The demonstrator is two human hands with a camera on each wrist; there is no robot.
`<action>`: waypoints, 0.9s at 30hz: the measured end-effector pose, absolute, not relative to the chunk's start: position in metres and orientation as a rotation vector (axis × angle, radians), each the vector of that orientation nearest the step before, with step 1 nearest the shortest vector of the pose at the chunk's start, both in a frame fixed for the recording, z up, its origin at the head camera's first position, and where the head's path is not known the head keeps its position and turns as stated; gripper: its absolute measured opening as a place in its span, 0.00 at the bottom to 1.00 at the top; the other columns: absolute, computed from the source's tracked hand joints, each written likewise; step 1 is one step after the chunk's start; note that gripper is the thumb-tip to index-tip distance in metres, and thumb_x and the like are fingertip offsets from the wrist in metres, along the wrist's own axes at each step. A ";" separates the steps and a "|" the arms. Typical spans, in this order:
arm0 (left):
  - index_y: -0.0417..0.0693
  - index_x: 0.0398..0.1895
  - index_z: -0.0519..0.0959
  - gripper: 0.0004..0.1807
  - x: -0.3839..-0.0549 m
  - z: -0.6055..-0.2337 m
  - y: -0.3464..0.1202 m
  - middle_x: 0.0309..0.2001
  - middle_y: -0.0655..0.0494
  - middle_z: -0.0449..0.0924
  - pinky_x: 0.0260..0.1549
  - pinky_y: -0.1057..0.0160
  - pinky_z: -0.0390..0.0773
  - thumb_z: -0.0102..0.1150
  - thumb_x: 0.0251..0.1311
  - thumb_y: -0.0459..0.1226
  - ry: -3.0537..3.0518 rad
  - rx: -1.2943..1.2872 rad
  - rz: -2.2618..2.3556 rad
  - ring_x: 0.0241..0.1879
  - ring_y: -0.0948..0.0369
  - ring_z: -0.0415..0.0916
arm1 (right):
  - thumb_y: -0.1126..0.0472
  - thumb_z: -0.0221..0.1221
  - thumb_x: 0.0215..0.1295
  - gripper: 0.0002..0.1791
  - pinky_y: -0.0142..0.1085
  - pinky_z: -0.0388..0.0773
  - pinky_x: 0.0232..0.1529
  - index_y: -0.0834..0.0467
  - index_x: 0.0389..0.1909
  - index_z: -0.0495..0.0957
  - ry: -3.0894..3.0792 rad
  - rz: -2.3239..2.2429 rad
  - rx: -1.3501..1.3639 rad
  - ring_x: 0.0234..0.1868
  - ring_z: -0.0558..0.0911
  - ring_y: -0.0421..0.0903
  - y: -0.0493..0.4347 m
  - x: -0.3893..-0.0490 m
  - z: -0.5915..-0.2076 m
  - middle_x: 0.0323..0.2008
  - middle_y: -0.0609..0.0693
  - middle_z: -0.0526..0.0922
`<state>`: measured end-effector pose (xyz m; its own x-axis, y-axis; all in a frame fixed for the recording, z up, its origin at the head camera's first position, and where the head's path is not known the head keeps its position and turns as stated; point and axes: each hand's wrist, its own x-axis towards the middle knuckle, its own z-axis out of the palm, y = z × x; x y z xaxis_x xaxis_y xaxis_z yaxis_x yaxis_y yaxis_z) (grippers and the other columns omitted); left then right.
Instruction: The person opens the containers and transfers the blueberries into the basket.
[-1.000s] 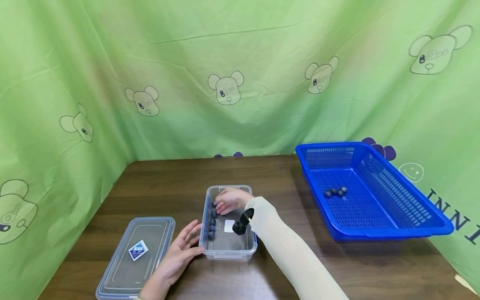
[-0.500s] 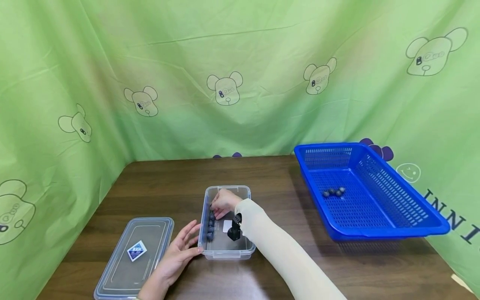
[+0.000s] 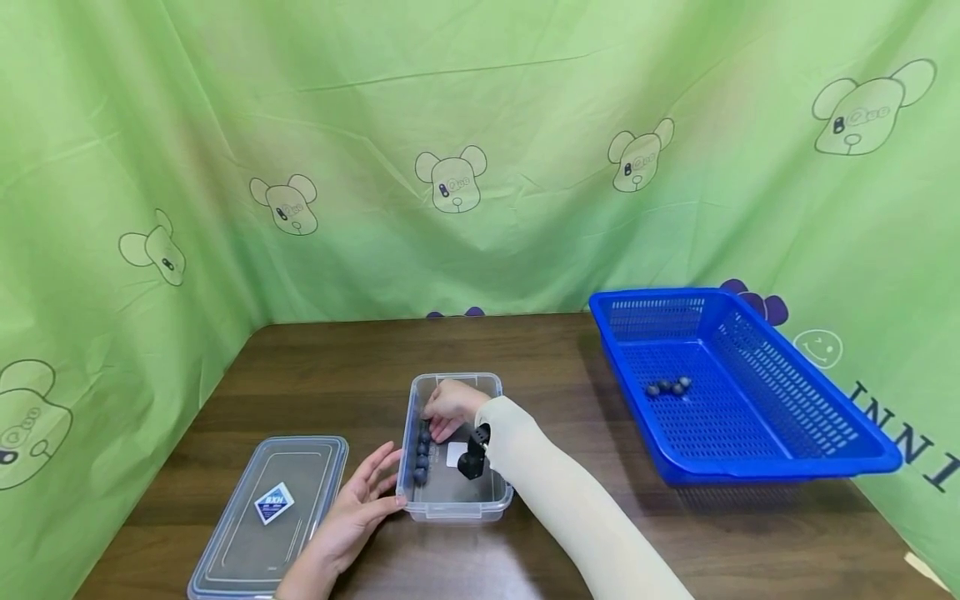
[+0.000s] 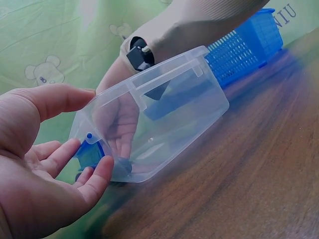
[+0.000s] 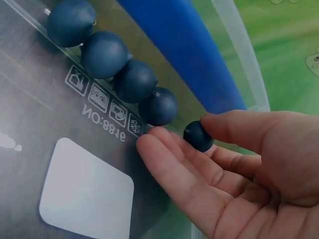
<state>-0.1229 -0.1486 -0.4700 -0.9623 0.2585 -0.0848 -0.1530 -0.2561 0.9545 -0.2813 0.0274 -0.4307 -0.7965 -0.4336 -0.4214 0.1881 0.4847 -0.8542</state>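
Note:
A clear plastic container (image 3: 459,510) stands on the table with several blueberries (image 5: 104,54) lined up along its left wall. My right hand (image 3: 452,408) reaches down inside it. Between that hand's thumb and fingers, a single blueberry (image 5: 198,136) is pinched just beyond the end of the row. My left hand (image 3: 360,504) rests at the container's near left corner. Its thumb (image 4: 65,99) touches the rim, and the other fingers lie loosely bent beside the outer wall.
A clear lid (image 3: 243,550) with a blue-and-white diamond label lies left of the container. At the right stands a blue perforated basket (image 3: 780,467), holding several blueberries (image 3: 667,387). A green patterned curtain (image 3: 525,233) hangs behind the brown table (image 3: 337,367).
My right hand has shifted slightly left, its fingers lowering toward the container's left wall with the blueberry. My left hand keeps its place at the corner.

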 end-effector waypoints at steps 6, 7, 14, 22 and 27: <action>0.37 0.78 0.44 0.47 -0.123 -0.470 -0.149 0.75 0.36 0.48 0.55 0.61 0.71 0.56 0.57 0.21 1.738 0.144 2.294 0.66 0.45 0.56 | 0.70 0.52 0.69 0.08 0.40 0.84 0.32 0.70 0.33 0.78 2.108 -1.342 -0.243 0.20 0.82 0.47 0.035 -0.281 -0.420 0.21 0.59 0.81; 0.37 0.78 0.44 0.47 -0.124 -0.470 -0.149 0.75 0.36 0.48 0.55 0.61 0.71 0.56 0.57 0.21 1.740 0.146 2.295 0.66 0.45 0.56 | 0.70 0.51 0.69 0.09 0.40 0.84 0.31 0.71 0.33 0.77 2.105 -1.354 -0.251 0.20 0.82 0.47 0.036 -0.282 -0.419 0.21 0.59 0.81; 0.37 0.78 0.44 0.48 -0.125 -0.471 -0.150 0.75 0.36 0.48 0.55 0.61 0.71 0.57 0.56 0.20 1.738 0.140 2.301 0.67 0.44 0.55 | 0.71 0.50 0.67 0.11 0.38 0.84 0.29 0.78 0.39 0.76 2.018 -1.496 -0.270 0.20 0.83 0.46 0.046 -0.291 -0.408 0.20 0.58 0.81; 0.37 0.78 0.44 0.48 -0.124 -0.472 -0.150 0.75 0.36 0.48 0.55 0.61 0.72 0.57 0.57 0.20 1.729 0.123 2.303 0.67 0.44 0.55 | 0.71 0.51 0.69 0.16 0.40 0.84 0.37 0.80 0.52 0.74 1.888 -1.644 -0.265 0.23 0.84 0.46 0.053 -0.292 -0.384 0.23 0.59 0.82; 0.38 0.78 0.45 0.48 -0.124 -0.473 -0.149 0.75 0.37 0.49 0.55 0.62 0.72 0.57 0.56 0.20 1.722 0.110 2.309 0.66 0.46 0.56 | 0.71 0.50 0.71 0.17 0.39 0.84 0.36 0.79 0.54 0.73 1.870 -1.658 -0.308 0.24 0.84 0.46 0.053 -0.291 -0.370 0.25 0.60 0.83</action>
